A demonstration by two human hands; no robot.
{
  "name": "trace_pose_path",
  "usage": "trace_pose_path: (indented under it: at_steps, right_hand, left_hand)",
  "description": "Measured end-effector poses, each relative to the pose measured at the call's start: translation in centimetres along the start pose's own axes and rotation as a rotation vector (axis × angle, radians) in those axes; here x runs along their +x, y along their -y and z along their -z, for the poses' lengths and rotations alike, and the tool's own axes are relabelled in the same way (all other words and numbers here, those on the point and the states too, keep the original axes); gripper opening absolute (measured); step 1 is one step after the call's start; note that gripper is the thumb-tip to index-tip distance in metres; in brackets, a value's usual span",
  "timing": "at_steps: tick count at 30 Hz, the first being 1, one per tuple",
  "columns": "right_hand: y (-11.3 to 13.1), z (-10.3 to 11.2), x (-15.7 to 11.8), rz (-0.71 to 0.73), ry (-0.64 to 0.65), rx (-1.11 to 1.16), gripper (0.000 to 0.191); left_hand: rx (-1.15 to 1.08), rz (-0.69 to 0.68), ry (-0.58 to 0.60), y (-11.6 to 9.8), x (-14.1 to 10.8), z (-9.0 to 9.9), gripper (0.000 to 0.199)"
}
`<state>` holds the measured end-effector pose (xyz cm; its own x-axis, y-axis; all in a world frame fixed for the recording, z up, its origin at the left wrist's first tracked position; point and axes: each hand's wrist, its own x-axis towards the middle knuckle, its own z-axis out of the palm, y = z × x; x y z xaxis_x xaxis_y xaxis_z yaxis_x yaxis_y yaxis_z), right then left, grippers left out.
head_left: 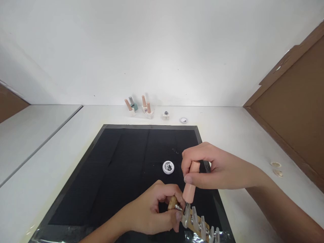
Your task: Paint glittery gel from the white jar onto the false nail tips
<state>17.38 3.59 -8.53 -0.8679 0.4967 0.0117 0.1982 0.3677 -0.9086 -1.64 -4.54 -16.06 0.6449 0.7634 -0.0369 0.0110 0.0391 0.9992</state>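
My right hand (215,167) grips the peach-coloured cap of a nail polish brush (189,193), tilted with its bristle end down. The dark brush end meets the first of several clear false nails (194,217), near its base. These nails stand in a row on a tan wooden holder (172,202) with shiny metal bits. My left hand (152,209) is closed around the holder's left end, with thumb and forefinger near the brush tip. Beyond my hands, a small round white pot (168,167) with silvery grey contents sits on the black mat (126,168).
Several nail polish bottles (148,111) stand at the back in a clear tray. Right of them are an uncapped white bottle (166,116) and a small round dish (183,120). Two small round pieces (275,164) lie far right. A brown panel (291,101) borders the right side.
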Motion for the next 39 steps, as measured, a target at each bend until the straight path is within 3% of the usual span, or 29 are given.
trace_pose_path:
  at_steps: [15,39]
  right_hand:
    - [0.1,-0.2,0.15,-0.001,-0.003,0.022,0.018]
    - [-0.1,-0.21,0.1,0.028,-0.004,-0.031,0.018]
  left_hand:
    - [-0.003,0.027,-0.006,0.17,0.03,-0.05,0.004]
    - [0.009,0.015,0.026,-0.34,0.26,0.05,0.02]
